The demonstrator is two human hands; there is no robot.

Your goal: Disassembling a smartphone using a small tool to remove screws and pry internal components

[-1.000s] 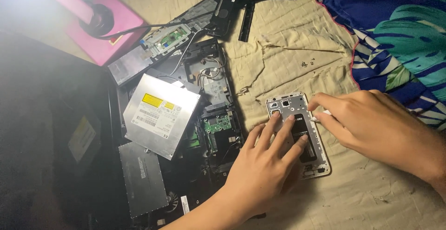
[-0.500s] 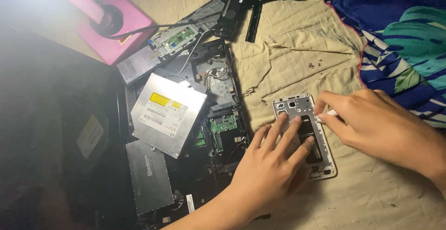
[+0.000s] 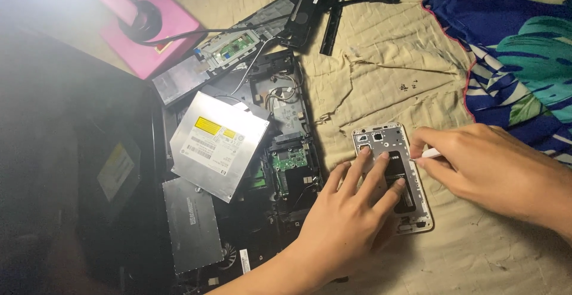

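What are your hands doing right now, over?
Left hand flat on phone, pinning it. Right hand pinching small white tool at phone's edge. Loose screws on cloth nearby, nothing blocking.

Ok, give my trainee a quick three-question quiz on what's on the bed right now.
1. True or false: the left hand presses its fingers on the opened phone.
2. What does the right hand pinch at the phone's edge? A) a small white tool B) a black cable C) a pink lamp
3. Which silver, yellow-labelled part lies on the dismantled laptop?

Key
1. True.
2. A, the white tool.
3. The optical drive.
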